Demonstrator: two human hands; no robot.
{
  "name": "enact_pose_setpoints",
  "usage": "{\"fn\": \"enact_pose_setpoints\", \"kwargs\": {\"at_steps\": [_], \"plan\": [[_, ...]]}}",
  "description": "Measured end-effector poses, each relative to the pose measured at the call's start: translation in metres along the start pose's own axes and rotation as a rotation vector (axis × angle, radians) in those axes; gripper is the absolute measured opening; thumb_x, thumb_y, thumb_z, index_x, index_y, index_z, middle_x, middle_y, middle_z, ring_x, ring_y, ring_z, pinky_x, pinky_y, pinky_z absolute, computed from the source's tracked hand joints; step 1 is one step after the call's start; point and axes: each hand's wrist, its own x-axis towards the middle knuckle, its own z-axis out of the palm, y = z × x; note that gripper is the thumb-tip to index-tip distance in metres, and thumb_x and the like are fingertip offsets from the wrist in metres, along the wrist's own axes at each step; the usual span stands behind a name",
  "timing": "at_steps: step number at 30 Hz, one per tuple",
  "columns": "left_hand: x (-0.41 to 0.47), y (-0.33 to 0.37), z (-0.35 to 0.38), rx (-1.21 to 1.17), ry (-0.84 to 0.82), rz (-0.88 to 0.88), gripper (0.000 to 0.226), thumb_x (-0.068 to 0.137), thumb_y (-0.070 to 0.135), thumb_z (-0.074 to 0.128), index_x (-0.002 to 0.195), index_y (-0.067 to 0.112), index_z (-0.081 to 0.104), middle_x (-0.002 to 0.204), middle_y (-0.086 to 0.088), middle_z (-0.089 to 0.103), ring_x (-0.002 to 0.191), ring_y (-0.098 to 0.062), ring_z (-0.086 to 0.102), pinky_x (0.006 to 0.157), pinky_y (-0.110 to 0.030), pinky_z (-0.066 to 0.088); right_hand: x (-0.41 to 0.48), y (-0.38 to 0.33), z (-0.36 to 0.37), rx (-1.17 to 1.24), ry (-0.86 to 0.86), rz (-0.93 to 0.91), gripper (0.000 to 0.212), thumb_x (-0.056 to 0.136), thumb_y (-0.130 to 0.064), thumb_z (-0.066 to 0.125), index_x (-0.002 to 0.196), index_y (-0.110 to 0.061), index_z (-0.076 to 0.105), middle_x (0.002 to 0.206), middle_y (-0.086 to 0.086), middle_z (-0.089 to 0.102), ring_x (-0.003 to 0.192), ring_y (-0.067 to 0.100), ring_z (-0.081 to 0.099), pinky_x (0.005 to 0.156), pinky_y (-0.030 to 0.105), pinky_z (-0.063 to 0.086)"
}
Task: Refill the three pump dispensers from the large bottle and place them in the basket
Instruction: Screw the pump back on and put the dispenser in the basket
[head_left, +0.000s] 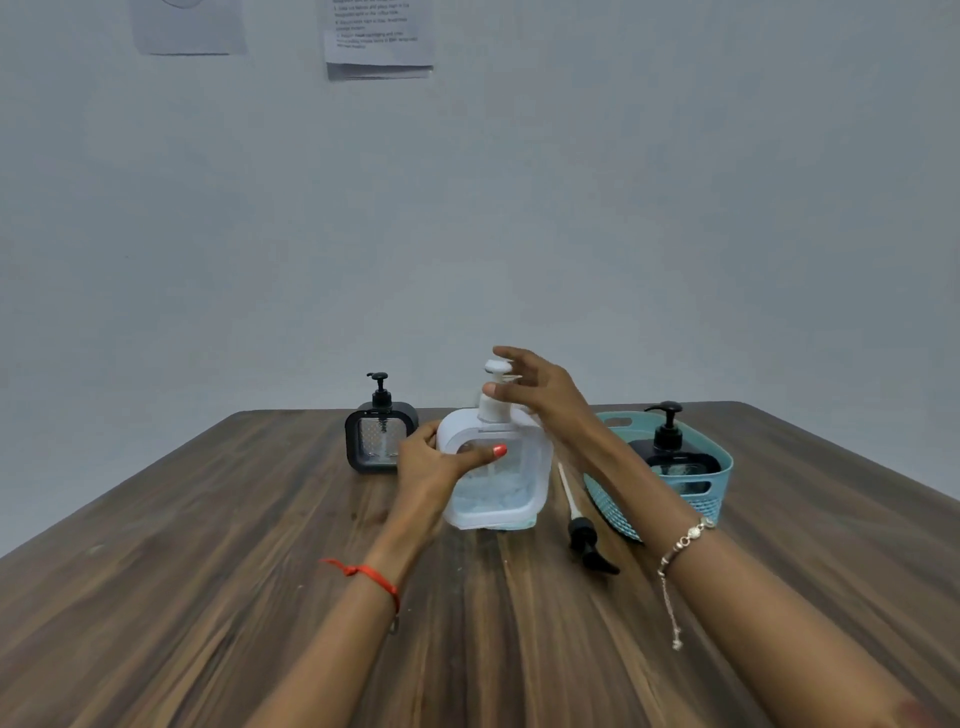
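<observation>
A white square pump dispenser (498, 488) stands at the middle of the wooden table (208, 571), with clear liquid low inside it. My left hand (431, 462) grips its left side, thumb across the front. My right hand (540, 389) is at the top, thumb and fingers around the white pump head (496, 371). One black dispenser (381, 441) stands behind to the left. Another black dispenser (670, 441) sits upright inside the teal basket (722, 467) on the right. The large bottle is not visible.
A loose black pump with a long white tube (587, 540) lies on the table between the white dispenser and the basket. Papers (379, 36) hang on the grey wall behind. The table's far edge runs just behind the dispensers.
</observation>
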Motion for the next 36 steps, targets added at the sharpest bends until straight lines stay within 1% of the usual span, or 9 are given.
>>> {"fn": "enact_pose_setpoints", "kwargs": {"at_steps": [4, 8, 11, 16, 21, 23, 27, 32, 36], "plan": [[0.0, -0.003, 0.014, -0.021, -0.033, -0.022, 0.047, 0.057, 0.009, 0.087, 0.098, 0.009, 0.065, 0.095, -0.01, 0.07, 0.087, -0.028, 0.068, 0.075, -0.04, 0.058, -0.003, 0.003, -0.021, 0.193, -0.037, 0.014, 0.033, 0.083, -0.017, 0.062, 0.116, -0.013, 0.063, 0.114, 0.005, 0.068, 0.111, 0.02, 0.06, 0.098, 0.043, 0.043], [0.002, -0.005, 0.036, -0.022, -0.071, -0.031, 0.05, 0.054, 0.015, 0.089, 0.099, 0.01, 0.066, 0.095, -0.008, 0.072, 0.087, -0.027, 0.069, 0.078, -0.044, 0.058, -0.009, 0.006, -0.045, 0.314, 0.023, 0.032, 0.023, 0.084, -0.015, 0.062, 0.106, -0.008, 0.067, 0.113, 0.009, 0.068, 0.101, 0.018, 0.06, 0.09, 0.04, 0.045], [0.002, -0.001, 0.06, -0.03, -0.08, 0.011, 0.05, 0.058, 0.015, 0.087, 0.103, 0.01, 0.065, 0.098, -0.007, 0.071, 0.087, -0.024, 0.068, 0.076, -0.039, 0.059, -0.008, 0.005, -0.063, 0.233, 0.147, 0.045, 0.03, 0.077, -0.022, 0.071, 0.105, -0.013, 0.068, 0.107, 0.002, 0.07, 0.096, 0.012, 0.062, 0.088, 0.036, 0.043], [0.016, 0.009, 0.104, -0.054, -0.04, 0.087, 0.051, 0.057, 0.017, 0.088, 0.101, 0.007, 0.064, 0.095, -0.006, 0.071, 0.085, -0.022, 0.068, 0.071, -0.032, 0.058, 0.003, -0.01, -0.095, 0.096, 0.375, -0.073, 0.034, 0.069, -0.021, 0.08, 0.094, -0.005, 0.065, 0.082, 0.003, 0.063, 0.067, 0.005, 0.057, 0.058, 0.009, 0.045], [0.043, 0.014, 0.139, -0.027, -0.022, 0.153, 0.062, 0.056, 0.026, 0.088, 0.108, 0.007, 0.061, 0.102, -0.006, 0.069, 0.091, -0.022, 0.066, 0.073, -0.029, 0.056, 0.025, -0.017, -0.125, -0.088, 0.401, -0.119, 0.037, 0.066, -0.031, 0.082, 0.076, -0.012, 0.051, 0.072, 0.004, 0.051, 0.062, 0.012, 0.045, 0.06, 0.02, 0.039], [0.052, 0.016, 0.15, -0.031, -0.006, 0.171, 0.062, 0.059, 0.026, 0.087, 0.112, 0.008, 0.059, 0.104, -0.005, 0.066, 0.09, -0.02, 0.063, 0.067, -0.02, 0.051, 0.034, -0.017, -0.135, -0.111, 0.386, -0.108, 0.037, 0.068, -0.03, 0.081, 0.079, -0.014, 0.048, 0.074, 0.0, 0.048, 0.063, 0.01, 0.044, 0.061, 0.019, 0.038], [0.075, 0.019, 0.163, -0.064, 0.028, 0.181, 0.058, 0.064, 0.025, 0.084, 0.113, 0.008, 0.058, 0.104, -0.004, 0.064, 0.082, -0.013, 0.059, 0.056, -0.008, 0.045, 0.044, -0.009, -0.154, -0.16, 0.279, -0.029, 0.046, 0.074, -0.029, 0.076, 0.112, -0.012, 0.055, 0.087, -0.002, 0.058, 0.082, 0.008, 0.055, 0.067, 0.02, 0.043], [0.1, 0.011, 0.173, -0.09, 0.017, 0.176, 0.059, 0.066, 0.023, 0.083, 0.115, 0.005, 0.057, 0.106, -0.006, 0.063, 0.085, -0.015, 0.059, 0.054, -0.006, 0.046, 0.049, 0.019, -0.172, -0.22, 0.214, 0.031, 0.04, 0.082, -0.025, 0.069, 0.119, -0.015, 0.061, 0.117, 0.006, 0.062, 0.104, 0.016, 0.055, 0.074, 0.027, 0.045], [0.11, -0.003, 0.181, -0.071, 0.002, 0.169, 0.059, 0.07, 0.024, 0.081, 0.118, 0.005, 0.052, 0.109, -0.005, 0.059, 0.092, -0.017, 0.057, 0.064, -0.013, 0.046, 0.052, 0.043, -0.182, -0.174, 0.166, 0.098, 0.042, 0.083, -0.017, 0.068, 0.124, -0.02, 0.058, 0.115, 0.014, 0.064, 0.105, 0.024, 0.06, 0.081, 0.036, 0.054]]}}
